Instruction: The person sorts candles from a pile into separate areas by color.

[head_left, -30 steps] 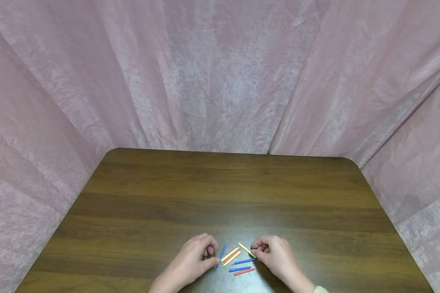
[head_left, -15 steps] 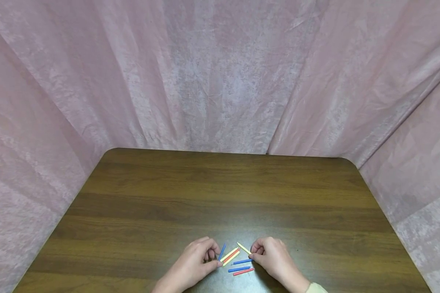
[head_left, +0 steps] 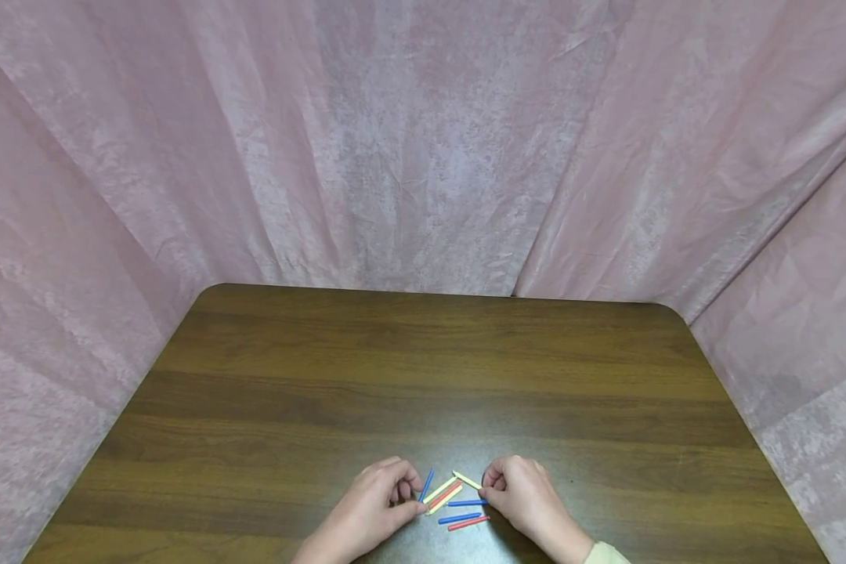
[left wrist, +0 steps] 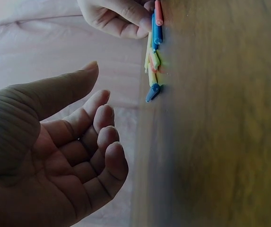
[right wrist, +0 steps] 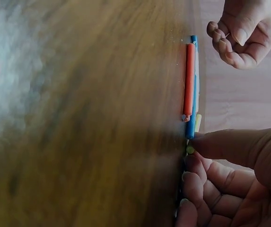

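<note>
My right hand (head_left: 529, 497) pinches the near end of a yellow crayon (head_left: 468, 480) between thumb and forefinger. That crayon's far tip points left, at the upper ends of a slanted group: an orange-red crayon (head_left: 445, 494) lying between two yellow ones. The left wrist view shows my left hand (left wrist: 74, 146) with fingers loosely bent and nothing in them. In the head view it hovers beside a blue crayon (head_left: 427, 483) left of the group; whether it touches is hard to tell. The right wrist view shows the pinched crayon's end (right wrist: 190, 150) at the fingertips.
Two more blue crayons, an upper one (head_left: 465, 503) and a lower one (head_left: 459, 518), lie between the hands. A red crayon (head_left: 468, 523) lies nearest the person. All rest on a brown wooden table (head_left: 423, 376), with pink curtains (head_left: 423, 157) around it.
My right hand has shifted slightly left, and the yellow crayon in it now lies flatter, its tip closer to the slanted group. The left hand has moved slightly right.
</note>
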`<state>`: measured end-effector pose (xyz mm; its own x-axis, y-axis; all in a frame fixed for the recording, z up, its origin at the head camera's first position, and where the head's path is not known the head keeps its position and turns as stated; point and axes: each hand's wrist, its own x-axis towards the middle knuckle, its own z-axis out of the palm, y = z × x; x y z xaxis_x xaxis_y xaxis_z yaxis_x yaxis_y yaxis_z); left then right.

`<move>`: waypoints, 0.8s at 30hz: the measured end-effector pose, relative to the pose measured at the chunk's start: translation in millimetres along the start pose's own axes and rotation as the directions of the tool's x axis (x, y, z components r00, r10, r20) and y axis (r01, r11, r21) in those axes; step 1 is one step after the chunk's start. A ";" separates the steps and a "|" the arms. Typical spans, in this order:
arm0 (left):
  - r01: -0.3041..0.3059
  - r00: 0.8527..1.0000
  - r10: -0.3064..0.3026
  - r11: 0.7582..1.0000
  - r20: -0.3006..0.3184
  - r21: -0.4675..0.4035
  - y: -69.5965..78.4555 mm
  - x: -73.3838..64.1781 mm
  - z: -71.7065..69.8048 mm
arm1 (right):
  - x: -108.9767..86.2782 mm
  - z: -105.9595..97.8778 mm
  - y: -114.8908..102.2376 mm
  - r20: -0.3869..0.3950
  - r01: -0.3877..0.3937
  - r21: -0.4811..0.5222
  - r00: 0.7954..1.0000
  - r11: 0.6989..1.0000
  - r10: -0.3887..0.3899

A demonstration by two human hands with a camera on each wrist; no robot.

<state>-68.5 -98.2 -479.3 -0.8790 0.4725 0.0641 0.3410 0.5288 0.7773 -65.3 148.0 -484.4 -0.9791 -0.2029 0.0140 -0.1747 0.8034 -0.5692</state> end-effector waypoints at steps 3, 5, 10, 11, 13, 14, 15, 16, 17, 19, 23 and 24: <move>-0.001 1.000 0.001 1.000 -0.004 0.008 -0.4 -0.1 -0.3 | 0.3 -0.2 -0.2 -0.010 0.004 -0.017 1.000 1.000 -0.004; -0.001 1.000 0.001 1.000 -0.003 0.009 -0.8 -0.2 -0.6 | 0.7 -0.4 0.2 -0.016 0.010 -0.025 1.000 1.000 -0.011; 0.003 1.000 -0.003 1.000 0.002 0.010 -1.4 0.2 -1.0 | 2.1 -1.9 2.7 -0.044 0.036 -0.026 0.998 0.999 -0.037; 0.004 1.000 -0.004 1.000 0.001 0.012 -1.4 0.2 -1.0 | 2.4 -2.3 3.4 -0.052 0.043 -0.026 0.998 0.999 -0.044; 0.003 1.000 -0.003 1.000 -0.002 0.014 -1.6 0.1 -1.0 | 3.0 -3.2 4.6 -0.064 0.051 -0.030 0.997 0.998 -0.053; 0.003 1.000 -0.003 1.000 -0.004 0.016 -1.8 0.0 -1.0 | 3.4 -3.7 5.1 -0.068 0.053 -0.028 0.996 0.998 -0.055; 0.004 1.000 -0.004 1.000 -0.006 0.016 -1.9 -0.1 -1.1 | 3.8 -4.2 5.6 -0.072 0.054 -0.026 0.996 0.998 -0.056; 0.003 1.000 -0.003 1.000 -0.007 0.016 -1.9 0.0 -1.2 | 4.2 -4.7 6.1 -0.074 0.052 -0.025 0.996 0.998 -0.054; 0.002 1.000 -0.002 1.000 -0.009 0.017 -2.0 0.0 -1.3 | 4.5 -5.4 6.8 -0.076 0.050 -0.018 0.996 0.999 -0.051; -0.002 1.000 0.002 1.000 -0.012 0.022 -2.0 -0.1 -1.3 | 5.0 -6.4 7.4 -0.073 0.038 0.005 0.997 0.999 -0.037; -0.010 1.000 0.010 1.000 -0.016 0.029 -1.8 -0.3 -0.9 | 6.1 -7.4 9.3 -0.063 0.014 0.090 0.998 0.996 -0.009; -0.010 1.000 0.010 1.000 -0.017 0.029 -1.8 -0.4 -0.7 | 6.6 -7.1 9.7 -0.060 0.007 0.116 0.998 0.993 0.000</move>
<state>-69.0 -99.9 -480.3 -0.8809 0.4661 0.0828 0.3593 0.5445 0.7579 -74.3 158.5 -483.9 -0.9835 -0.1696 0.0632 -0.1686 0.7318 -0.6603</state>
